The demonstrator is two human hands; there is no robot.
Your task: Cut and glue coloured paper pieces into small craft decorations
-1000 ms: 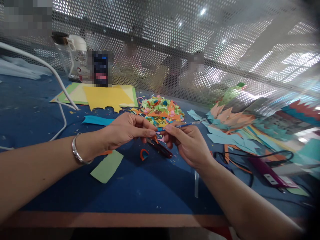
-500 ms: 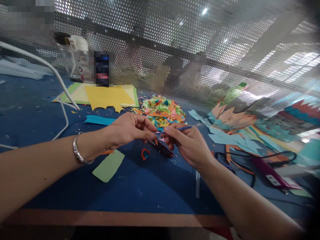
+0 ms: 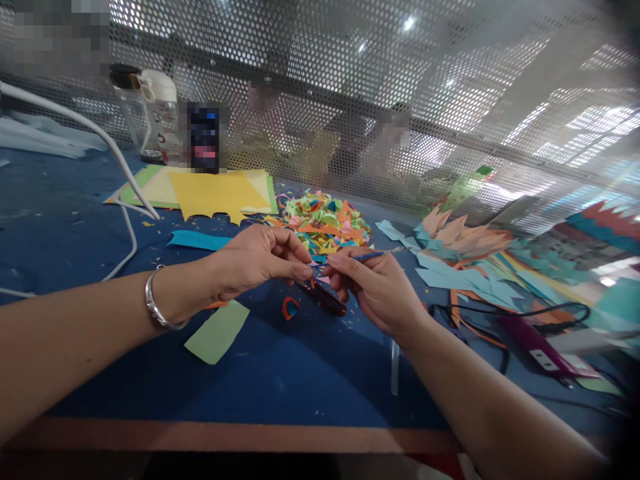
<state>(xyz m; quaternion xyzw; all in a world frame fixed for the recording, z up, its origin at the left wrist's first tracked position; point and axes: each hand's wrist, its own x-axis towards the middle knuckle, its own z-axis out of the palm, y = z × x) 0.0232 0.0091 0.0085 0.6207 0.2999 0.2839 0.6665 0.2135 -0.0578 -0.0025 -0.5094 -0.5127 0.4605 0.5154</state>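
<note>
My left hand [image 3: 270,257], with a silver bangle on its wrist, is closed in a pinch at the left end of a thin blue pen-like stick [image 3: 367,256]. My right hand [image 3: 373,283] pinches the same stick just beside the left fingertips. Its pale, thin far end points right, past my right knuckles. Both hands hover over the blue table. Beneath them lies a dark red handled tool [image 3: 327,299], its upper end hidden by my fingers. A small curled orange and blue paper piece [image 3: 290,308] lies nearer me. Left of it rests a light green paper [image 3: 218,332].
Behind my hands is a heap of colourful paper pieces [image 3: 325,217]. Yellow paper [image 3: 220,193] tops a stack at the back left, near bottles [image 3: 160,120] and a phone [image 3: 204,139]. At right lie blue paper scraps [image 3: 470,283], black cable and a purple power bank [image 3: 545,350].
</note>
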